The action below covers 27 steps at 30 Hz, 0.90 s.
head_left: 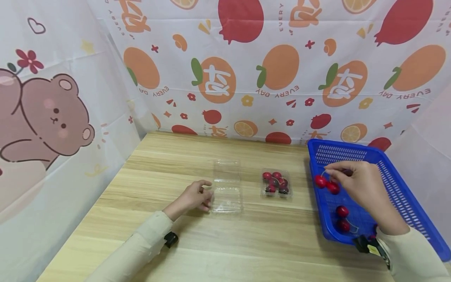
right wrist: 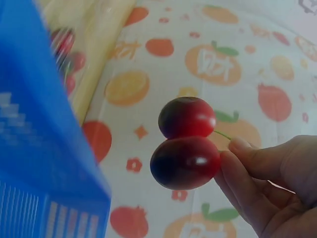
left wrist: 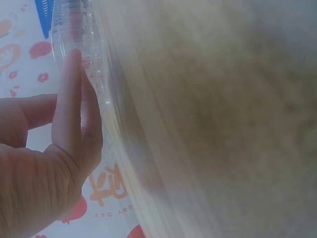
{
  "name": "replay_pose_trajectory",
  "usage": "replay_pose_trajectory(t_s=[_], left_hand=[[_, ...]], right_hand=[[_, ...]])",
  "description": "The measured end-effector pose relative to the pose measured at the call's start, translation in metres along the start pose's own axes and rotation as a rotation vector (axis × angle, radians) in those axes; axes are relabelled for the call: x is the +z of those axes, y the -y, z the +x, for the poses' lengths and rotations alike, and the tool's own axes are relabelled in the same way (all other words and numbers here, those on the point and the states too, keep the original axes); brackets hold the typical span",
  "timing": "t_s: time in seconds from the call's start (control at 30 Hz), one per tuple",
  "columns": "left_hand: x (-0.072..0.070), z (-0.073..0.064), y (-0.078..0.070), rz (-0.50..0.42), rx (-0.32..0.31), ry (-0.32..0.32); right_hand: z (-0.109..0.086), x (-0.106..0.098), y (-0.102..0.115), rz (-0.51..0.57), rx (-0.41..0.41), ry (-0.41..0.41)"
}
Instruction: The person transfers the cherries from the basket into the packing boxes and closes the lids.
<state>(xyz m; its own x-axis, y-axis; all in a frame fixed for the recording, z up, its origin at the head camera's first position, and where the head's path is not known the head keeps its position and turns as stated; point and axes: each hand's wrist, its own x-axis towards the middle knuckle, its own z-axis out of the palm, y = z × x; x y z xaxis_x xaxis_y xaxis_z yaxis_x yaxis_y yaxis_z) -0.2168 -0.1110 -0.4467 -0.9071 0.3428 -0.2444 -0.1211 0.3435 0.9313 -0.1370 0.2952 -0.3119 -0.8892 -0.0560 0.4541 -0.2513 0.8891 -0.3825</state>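
head view, right hand (head_left: 364,188) pinching cherries (head_left: 321,181) (over blue basket (head_left: 347,149)), left hand (head_left: 193,196) loose beside clear box (head_left: 227,200)

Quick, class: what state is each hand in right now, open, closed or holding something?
Left hand: open, beside the clear plastic clamshell; contact unclear.
Right hand: holding two red cherries by the stem.
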Motion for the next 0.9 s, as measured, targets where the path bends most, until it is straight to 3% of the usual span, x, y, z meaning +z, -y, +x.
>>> replay_pose_trajectory(t_s=[0.4, 0.67, 0.9], left_hand=[[0.001, -0.001, -0.003, -0.005, 0.005, 0.005], [0.001, -0.003, -0.003, -0.002, 0.006, -0.003], [0.001, -0.001, -0.002, -0.007, 0.001, -0.009]], right_hand=[[-0.010, 0.028, 0.034, 0.153, 0.019, -0.079], [-0.014, 0.051, 0.046, 0.267, 0.038, -0.073], [-0.017, 0.084, 0.057, 0.345, 0.057, -0.059]])
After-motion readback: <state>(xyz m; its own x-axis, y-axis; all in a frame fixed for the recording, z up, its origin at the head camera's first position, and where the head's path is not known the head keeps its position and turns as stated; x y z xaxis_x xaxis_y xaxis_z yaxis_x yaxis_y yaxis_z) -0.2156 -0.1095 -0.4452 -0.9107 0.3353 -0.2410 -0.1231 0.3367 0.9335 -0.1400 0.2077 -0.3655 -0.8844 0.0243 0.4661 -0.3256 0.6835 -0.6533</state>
